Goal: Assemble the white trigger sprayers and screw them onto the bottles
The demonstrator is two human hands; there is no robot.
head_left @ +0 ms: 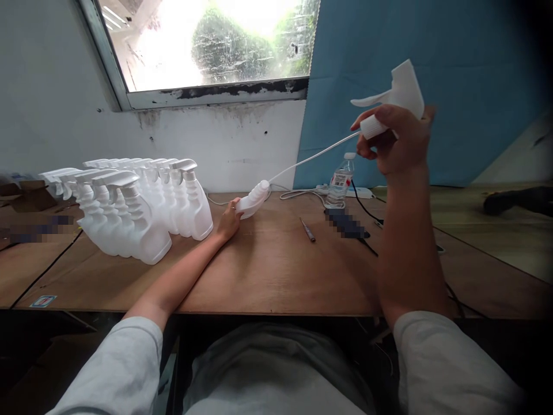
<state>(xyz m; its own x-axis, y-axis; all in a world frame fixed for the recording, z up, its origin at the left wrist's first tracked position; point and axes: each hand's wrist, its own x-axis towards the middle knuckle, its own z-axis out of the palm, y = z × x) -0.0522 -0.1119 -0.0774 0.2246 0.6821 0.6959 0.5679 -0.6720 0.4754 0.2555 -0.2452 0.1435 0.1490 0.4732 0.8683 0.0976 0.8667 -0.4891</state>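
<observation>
My left hand grips a white plastic spray bottle, tilted with its neck toward the right, low over the table. Raised high on the right, my right hand is closed around a white trigger sprayer head, its ribbed collar showing between the fingers. A long thin dip tube runs from the collar down to the bottle's mouth; whether its tip is inside the neck I cannot tell. To the left of my left hand stand two rows of white spray bottles with trigger heads on them.
On the brown table lie a thin pointed tool and a dark blurred object. A clear water bottle stands near a white power strip and cables. Behind are a window and a blue sheet.
</observation>
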